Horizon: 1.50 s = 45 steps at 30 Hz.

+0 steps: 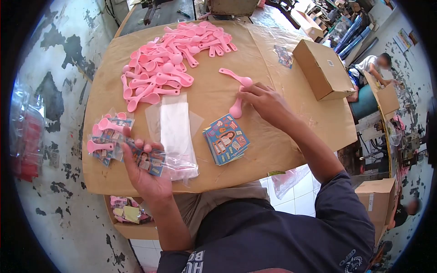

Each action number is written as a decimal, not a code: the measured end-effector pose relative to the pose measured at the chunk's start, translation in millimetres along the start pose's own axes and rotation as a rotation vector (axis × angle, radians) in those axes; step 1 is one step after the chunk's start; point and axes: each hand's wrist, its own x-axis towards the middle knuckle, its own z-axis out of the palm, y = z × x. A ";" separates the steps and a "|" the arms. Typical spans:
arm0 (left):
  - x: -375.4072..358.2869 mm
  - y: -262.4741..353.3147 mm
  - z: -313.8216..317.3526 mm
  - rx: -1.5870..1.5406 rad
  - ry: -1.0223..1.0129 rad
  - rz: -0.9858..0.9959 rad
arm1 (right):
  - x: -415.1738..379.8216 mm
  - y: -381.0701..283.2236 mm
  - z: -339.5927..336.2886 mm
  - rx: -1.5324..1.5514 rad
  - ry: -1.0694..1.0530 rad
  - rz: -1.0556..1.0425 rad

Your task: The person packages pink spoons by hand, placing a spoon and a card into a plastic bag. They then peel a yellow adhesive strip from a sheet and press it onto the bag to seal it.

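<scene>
My left hand [157, 179], palm up near the table's left front, has its fingers curled on a clear plastic bag with a printed card [154, 164] inside. Past its fingertips lie packed bags with cards and pink spoons [101, 145]. My right hand [266, 103] pinches the handle end of a pink measuring spoon [236, 110], bowl toward me. Touching its fingertips is the bowl of a second pink spoon [233, 75]. A stack of blue printed cards [226, 140] lies between my hands, beside a pile of clear bags [175, 132].
A large heap of pink spoons [159, 68] covers the table's back left. A cardboard box [324, 70] stands at the right, near a loose card [284, 57]. Below the left front edge, an open box [132, 227] holds packed bags. Another person [371, 68] sits far right.
</scene>
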 end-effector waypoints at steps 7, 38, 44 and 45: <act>10.4 11.8 -16.1 -0.002 0.074 0.093 | -25.8 -7.8 -12.1 0.076 -0.113 0.310; -49.8 -25.1 51.5 0.262 -0.121 0.244 | -42.4 -169.8 -54.0 1.565 -0.084 0.484; -55.3 -39.4 46.7 0.057 -0.137 0.025 | -37.0 -184.0 -53.8 1.788 0.059 0.491; -56.3 -41.5 46.3 0.012 -0.154 -0.035 | -36.2 -184.9 -49.3 1.809 0.109 0.496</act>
